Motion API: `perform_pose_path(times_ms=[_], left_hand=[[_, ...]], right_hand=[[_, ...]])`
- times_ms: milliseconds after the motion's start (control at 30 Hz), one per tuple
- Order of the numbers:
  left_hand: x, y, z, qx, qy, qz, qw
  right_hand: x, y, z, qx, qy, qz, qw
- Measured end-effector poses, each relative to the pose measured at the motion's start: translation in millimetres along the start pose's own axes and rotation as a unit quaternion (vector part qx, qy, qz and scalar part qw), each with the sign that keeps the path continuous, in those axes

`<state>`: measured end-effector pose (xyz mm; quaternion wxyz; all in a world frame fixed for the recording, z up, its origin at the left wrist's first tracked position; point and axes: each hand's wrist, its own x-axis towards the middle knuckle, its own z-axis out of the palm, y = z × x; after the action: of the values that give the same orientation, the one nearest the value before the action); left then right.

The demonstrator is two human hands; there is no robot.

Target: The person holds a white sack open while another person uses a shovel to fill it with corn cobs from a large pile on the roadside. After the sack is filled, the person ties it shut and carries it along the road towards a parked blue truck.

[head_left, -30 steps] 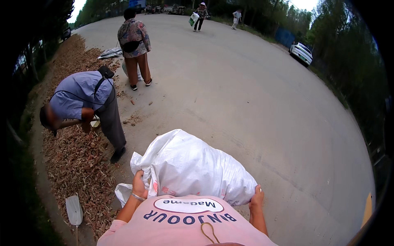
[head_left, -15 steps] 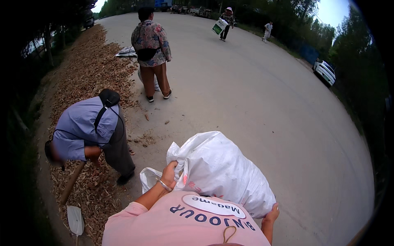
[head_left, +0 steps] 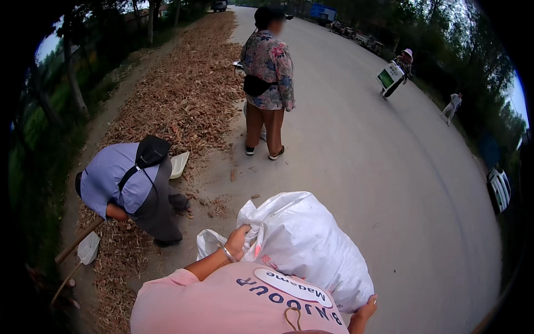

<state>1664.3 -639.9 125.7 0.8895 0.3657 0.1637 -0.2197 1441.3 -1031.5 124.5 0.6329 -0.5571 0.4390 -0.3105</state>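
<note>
A big, full white woven sack (head_left: pixel 311 245) lies across in front of my body, pressed to my pink shirt. The fingers of my left hand (head_left: pixel 238 242) are closed round its bunched end, where a loose flap (head_left: pixel 208 242) hangs out to the left. At the opposite lower corner, my right hand (head_left: pixel 364 309) grips the sack from the side, its palm partly hidden. Faint red marks show on the cloth by my left hand. What fills the sack cannot be seen.
Left of me a bent-over person (head_left: pixel 125 175) holds a wooden handle (head_left: pixel 78 240) beside a white scoop (head_left: pixel 89 248). A long strip of brown husk-like pieces (head_left: pixel 172 94) borders the paved road (head_left: pixel 356 139). Another person (head_left: pixel 270 83) stands ahead; someone farther off carries a white-and-green box-like bag (head_left: pixel 390 75).
My view has swung left, so the people and road appear farther right. The sack stays in both hands. A pale scoop now shows behind the bent person, whose wooden handle lies farther left.
</note>
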Motion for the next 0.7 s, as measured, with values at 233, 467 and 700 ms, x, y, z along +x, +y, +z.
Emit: perform_pose_path(times_ms=[233,467,700], left_hand=[[271,76,128,-0.013,0.027,0.05,0.998],[562,165,263,-0.008,-0.036,-0.005,0.999],[857,186,403,0.002,-0.034,-0.016,0.999]], right_hand=[[238,-58,223,-0.028,-0.05,-0.007,0.998],[440,-117,427,-0.003,0.016,-0.004,1.0],[709,-150,606,0.008,0.036,0.024,0.999]])
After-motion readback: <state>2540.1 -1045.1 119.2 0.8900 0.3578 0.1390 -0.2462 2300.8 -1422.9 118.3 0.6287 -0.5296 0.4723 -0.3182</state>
